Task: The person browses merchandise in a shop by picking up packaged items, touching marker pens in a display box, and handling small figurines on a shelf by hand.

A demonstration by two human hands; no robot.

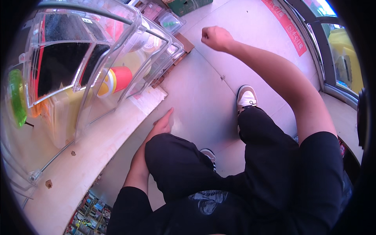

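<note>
My right hand [216, 38] reaches out over the light tiled floor [199, 73], its fingers curled into a loose fist. Nothing shows inside that fist. Low beside my left knee [167, 149], my left hand [164, 122] hangs with its fingers apart and holds nothing visible; the knee hides part of the wrist. The pale board ledge [100, 132] of a shelf runs just left of this hand. On it stand clear plastic bins [126, 44] with metal rods, and a red and yellow container [121, 78] shows through their walls.
Past the bins are a small clear box [170, 22] with something green inside and a green carton [189, 6]. A red floor strip [289, 29] bearing writing lies by a framed glass door [323, 50]. Many small packaged goods [88, 214] sit below the ledge.
</note>
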